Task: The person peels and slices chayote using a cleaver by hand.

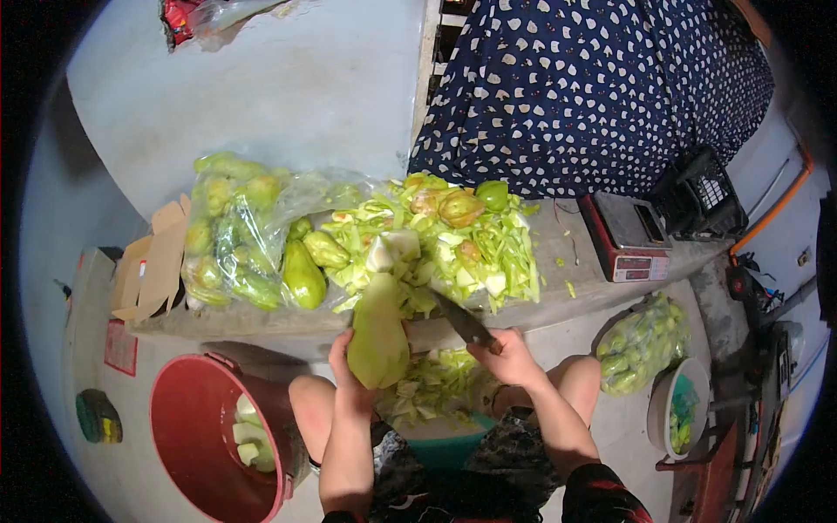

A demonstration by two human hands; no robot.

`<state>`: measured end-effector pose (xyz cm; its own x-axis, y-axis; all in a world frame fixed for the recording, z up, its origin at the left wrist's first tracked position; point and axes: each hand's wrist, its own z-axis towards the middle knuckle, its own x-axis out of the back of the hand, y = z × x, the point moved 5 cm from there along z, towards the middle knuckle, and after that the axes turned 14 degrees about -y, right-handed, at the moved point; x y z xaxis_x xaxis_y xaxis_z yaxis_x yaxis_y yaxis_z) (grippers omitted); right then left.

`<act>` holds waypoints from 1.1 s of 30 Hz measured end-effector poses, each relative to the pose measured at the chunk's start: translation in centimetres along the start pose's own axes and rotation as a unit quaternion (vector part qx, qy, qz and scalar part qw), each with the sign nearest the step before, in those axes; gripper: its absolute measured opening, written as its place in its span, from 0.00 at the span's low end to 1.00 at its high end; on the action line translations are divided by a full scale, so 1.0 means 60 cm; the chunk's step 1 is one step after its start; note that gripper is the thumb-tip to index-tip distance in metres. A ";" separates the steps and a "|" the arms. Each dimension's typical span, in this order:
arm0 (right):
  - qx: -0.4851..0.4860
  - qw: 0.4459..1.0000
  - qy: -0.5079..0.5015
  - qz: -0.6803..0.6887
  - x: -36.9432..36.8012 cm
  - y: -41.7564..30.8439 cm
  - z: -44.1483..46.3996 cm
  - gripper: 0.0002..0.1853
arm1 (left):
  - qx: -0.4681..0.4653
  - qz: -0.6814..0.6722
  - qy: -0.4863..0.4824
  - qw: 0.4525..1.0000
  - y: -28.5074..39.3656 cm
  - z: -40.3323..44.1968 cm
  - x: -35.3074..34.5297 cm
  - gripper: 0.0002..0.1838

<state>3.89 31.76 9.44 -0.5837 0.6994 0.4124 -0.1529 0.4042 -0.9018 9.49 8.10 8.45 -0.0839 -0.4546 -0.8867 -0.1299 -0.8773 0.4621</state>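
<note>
My left hand (349, 370) is wrapped round the lower left side of a large pale-green papaya (377, 336), which looks peeled at least in part. In my right hand (514, 356) is a knife (464, 320) with a dark broad blade, its tip pointing up and left, close to the papaya's right side. Past the papaya's narrow end, a heap of green peelings (497, 261) covers the ledge. A white cut piece (392, 250) lies on the heap, along with an orange-tinged papaya (460, 209). Unpeeled green papayas (303, 275) rest at its left.
A clear bag of papayas (235, 235) and a cardboard box (153, 261) stand on the ledge's left. A scale (623, 235) and black crate (702, 193) are right. Below are a red tub (209, 436) with pale pieces, a teal container (445, 449) of peelings, another filled bag (645, 344) and a white bucket (667, 410).
</note>
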 end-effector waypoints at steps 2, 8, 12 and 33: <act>0.033 0.993 0.010 -0.116 -0.010 -0.052 0.000 0.10 | -0.052 -0.009 0.019 0.998 0.005 0.005 -0.005 0.31; 0.138 0.944 -0.018 -0.298 -0.065 -0.038 -0.008 0.20 | -0.080 -0.039 0.070 0.994 -0.016 0.015 0.039 0.27; 0.237 0.894 -0.004 -0.379 -0.114 -0.060 -0.014 0.20 | -0.041 -0.089 0.048 0.994 -0.040 0.013 0.042 0.27; 0.190 0.929 0.004 -0.318 -0.070 -0.039 -0.003 0.22 | -0.050 -0.091 0.051 0.993 -0.030 0.017 0.031 0.26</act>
<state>6.85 28.02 9.83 -0.2738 0.3948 0.8770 -0.7364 0.5005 -0.4552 8.58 8.99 5.95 0.0335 -0.2951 -0.9549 -0.0336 -0.9552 0.2940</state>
